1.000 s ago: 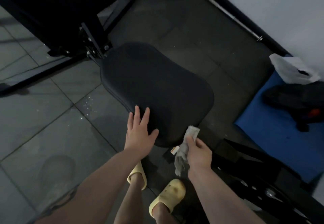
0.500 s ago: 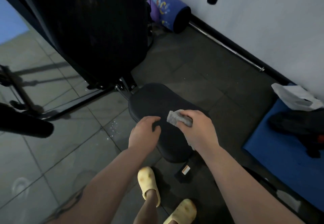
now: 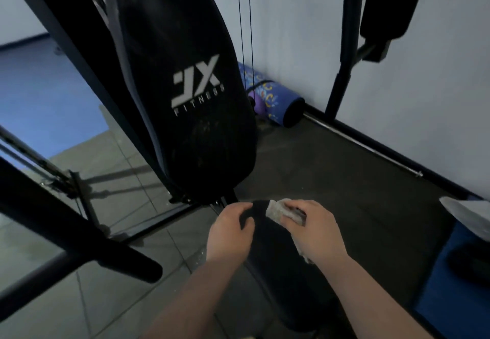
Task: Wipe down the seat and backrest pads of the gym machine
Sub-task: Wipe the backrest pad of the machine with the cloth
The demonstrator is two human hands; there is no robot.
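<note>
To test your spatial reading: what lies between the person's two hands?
In the head view, only the dark seat pad lies between left hand and right hand, which holds the cloth.

Backrest pad [image 3: 183, 87] rises just beyond both hands, two cables [image 3: 245, 34] beside it. Padded bar [image 3: 79, 235] crosses left. Dark floor [image 3: 331, 174] right is open.

Black backrest pad [image 3: 183, 79] with white logo; seemingly grey cloth [image 3: 281, 210]; blue floral-patterned rolled mat [image 3: 270, 100]

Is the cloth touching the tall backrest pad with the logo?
No, the cloth in the right hand is down over the seat pad, below the backrest pad.
</note>
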